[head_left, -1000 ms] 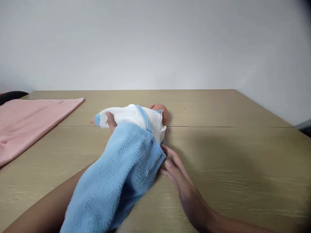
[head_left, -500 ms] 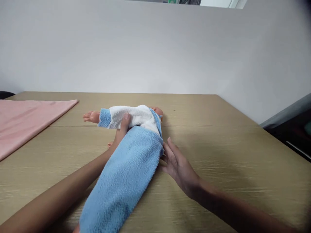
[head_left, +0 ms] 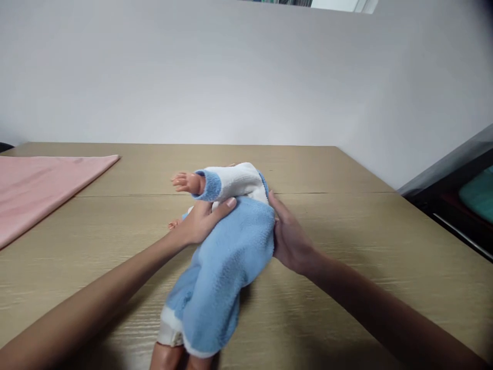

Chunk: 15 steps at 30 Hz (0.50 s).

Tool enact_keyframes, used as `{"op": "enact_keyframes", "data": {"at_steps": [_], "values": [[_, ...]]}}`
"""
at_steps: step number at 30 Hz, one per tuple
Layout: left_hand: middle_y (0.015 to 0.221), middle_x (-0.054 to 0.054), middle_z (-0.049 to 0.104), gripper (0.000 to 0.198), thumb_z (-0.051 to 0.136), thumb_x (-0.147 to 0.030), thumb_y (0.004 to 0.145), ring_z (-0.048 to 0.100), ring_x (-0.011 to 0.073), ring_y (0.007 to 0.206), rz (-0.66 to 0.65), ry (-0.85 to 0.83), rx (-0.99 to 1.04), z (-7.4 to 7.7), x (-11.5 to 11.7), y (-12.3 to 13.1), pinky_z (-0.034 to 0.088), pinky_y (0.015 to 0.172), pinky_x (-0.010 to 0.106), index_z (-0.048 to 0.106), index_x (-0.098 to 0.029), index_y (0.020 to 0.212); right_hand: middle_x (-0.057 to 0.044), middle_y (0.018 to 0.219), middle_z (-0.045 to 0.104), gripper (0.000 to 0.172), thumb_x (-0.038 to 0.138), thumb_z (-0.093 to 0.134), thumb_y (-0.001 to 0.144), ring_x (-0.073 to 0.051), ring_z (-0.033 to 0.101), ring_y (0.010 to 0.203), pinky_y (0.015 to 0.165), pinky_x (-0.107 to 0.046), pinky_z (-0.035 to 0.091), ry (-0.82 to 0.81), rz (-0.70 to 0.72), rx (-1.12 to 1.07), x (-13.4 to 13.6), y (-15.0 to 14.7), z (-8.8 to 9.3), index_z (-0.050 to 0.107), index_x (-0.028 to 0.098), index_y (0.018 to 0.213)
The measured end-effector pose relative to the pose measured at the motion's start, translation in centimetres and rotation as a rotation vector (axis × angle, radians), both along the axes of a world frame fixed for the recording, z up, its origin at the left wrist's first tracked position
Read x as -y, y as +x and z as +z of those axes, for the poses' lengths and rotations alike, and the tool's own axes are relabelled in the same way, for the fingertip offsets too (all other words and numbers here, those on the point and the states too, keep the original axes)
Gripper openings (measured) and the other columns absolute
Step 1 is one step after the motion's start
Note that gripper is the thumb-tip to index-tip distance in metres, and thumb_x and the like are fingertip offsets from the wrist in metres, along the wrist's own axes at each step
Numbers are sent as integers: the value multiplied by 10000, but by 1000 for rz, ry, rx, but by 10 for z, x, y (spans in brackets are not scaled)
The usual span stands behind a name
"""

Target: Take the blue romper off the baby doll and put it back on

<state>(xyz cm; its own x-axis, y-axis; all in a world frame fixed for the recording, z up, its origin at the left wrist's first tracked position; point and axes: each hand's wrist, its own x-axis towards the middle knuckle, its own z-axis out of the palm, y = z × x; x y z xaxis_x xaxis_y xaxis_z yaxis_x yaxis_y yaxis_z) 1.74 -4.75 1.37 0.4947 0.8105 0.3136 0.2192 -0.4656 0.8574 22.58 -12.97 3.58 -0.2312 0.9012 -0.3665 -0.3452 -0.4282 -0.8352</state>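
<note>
A baby doll (head_left: pixel 239 241) in a fleece outfit, blue below and white above, is tilted on its side over the table. Its bare lower legs point toward me, and one arm with a blue cuff sticks out to the left. The head is mostly hidden behind the shoulder. My left hand (head_left: pixel 208 218) grips the doll's front at the waist, thumb on top of the blue cloth. Against its back, my right hand (head_left: pixel 292 236) is wrapped, with the fingers partly hidden behind the body. The doll's other small hand shows low, beside my left wrist.
A pink cloth (head_left: pixel 46 190) lies flat on the left of the wooden table (head_left: pixel 346 231). Behind the table rises a pale wall (head_left: pixel 215 77). At the right, past the table edge, stands a dark frame with a teal item (head_left: pixel 477 192).
The doll has shifted right and rolled, so its trouser legs and lower legs now show. My right hand has closed in on its back, and my left thumb has moved from its sleeve to its waist.
</note>
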Motion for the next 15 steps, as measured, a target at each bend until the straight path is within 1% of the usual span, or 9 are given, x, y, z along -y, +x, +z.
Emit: {"op": "enact_keyframes", "data": {"at_steps": [2, 4, 6, 8, 10, 11, 13, 15], "values": [[1504, 97, 707, 788, 519, -817, 997, 466, 439, 1580, -40, 32, -30, 4, 5, 3, 319, 1357, 651, 560, -288, 1580, -83, 1167, 837, 815, 906, 374, 965, -366, 751, 1234, 1041, -574, 600, 18, 4, 3, -6, 5, 0, 707, 312, 1413], [1534, 103, 685, 777, 508, -799, 1012, 446, 443, 1591, -68, 74, -64, 4, 6, 4, 322, 1355, 649, 547, -276, 1586, -72, 1176, 837, 808, 903, 363, 972, -355, 761, 1219, 1041, -561, 603, 51, 3, 13, -11, 9, 1, 692, 315, 1419], [1645, 104, 590, 768, 491, -772, 1035, 387, 442, 1629, -86, 105, -93, 3, 5, 3, 297, 1371, 636, 506, -265, 1612, -69, 1170, 839, 782, 883, 371, 987, -349, 768, 1202, 1035, -547, 607, 56, -17, 13, -15, 14, 3, 697, 303, 1400], [1761, 93, 443, 751, 484, -716, 1066, 314, 424, 1669, -108, 135, -102, 4, 2, 1, 248, 1398, 608, 418, -265, 1664, -74, 1137, 844, 756, 862, 388, 1000, -349, 776, 1177, 1014, -546, 615, 22, -57, 15, -21, 19, 3, 722, 282, 1352], [1821, 71, 331, 722, 493, -638, 1095, 255, 392, 1698, -143, 166, -96, 8, -1, 0, 204, 1417, 581, 323, -291, 1705, -79, 1098, 849, 739, 849, 409, 1004, -354, 782, 1150, 987, -552, 624, -10, -95, 24, -27, 24, 0, 745, 262, 1302], [1831, 62, 308, 702, 496, -601, 1107, 248, 373, 1703, -169, 174, -93, 9, -2, 0, 200, 1419, 571, 292, -310, 1712, -81, 1081, 851, 734, 847, 422, 1002, -357, 784, 1137, 975, -555, 628, -14, -101, 24, -30, 28, -3, 753, 254, 1281], [1812, 67, 341, 639, 491, -552, 1123, 312, 338, 1680, -208, 169, -77, 12, -4, 1, 243, 1405, 556, 298, -331, 1691, -84, 1065, 855, 729, 841, 439, 998, -362, 783, 1123, 963, -560, 633, 15, -74, 4, -36, 35, -11, 765, 240, 1252], [1749, 96, 428, 547, 478, -526, 1134, 442, 304, 1600, -194, 149, -39, 11, -5, 2, 337, 1360, 532, 369, -314, 1627, -82, 1085, 856, 719, 819, 422, 1016, -361, 775, 1132, 983, -564, 627, 86, -36, 11, -43, 43, -18, 771, 230, 1238]]}}
